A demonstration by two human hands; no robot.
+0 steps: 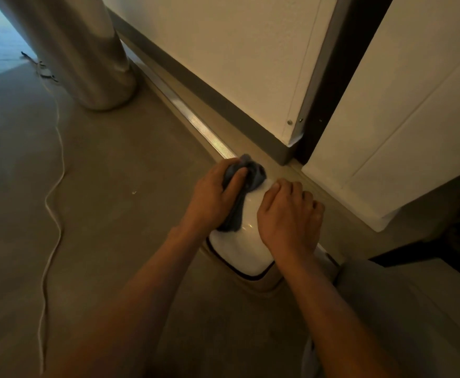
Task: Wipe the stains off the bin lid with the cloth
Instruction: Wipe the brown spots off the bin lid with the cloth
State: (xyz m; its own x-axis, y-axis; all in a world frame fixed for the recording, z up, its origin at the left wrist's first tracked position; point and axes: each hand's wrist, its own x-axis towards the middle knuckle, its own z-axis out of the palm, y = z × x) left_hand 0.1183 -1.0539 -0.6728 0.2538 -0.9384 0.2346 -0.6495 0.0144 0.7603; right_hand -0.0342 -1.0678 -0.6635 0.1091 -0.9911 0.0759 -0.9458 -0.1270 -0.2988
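Note:
A white glossy bin lid [243, 249] with a dark rim sits low on the floor below me. A crumpled blue-grey cloth [253, 173] lies on the lid's far left part. My left hand [212, 195] grips the cloth, with its fingers curled around it, and holds it down on the lid. My right hand [288, 214] rests on the lid's right side with its fingers bent over the edge. Both hands hide much of the lid; I see no stains on the bare part.
A white wall panel with a grey skirting [223, 99] runs behind the bin, and a white door [403, 126] stands to the right. A metal floor strip [196, 118] leads to a shiny column [87, 55]. A white cable [54, 203] trails across the grey floor at left.

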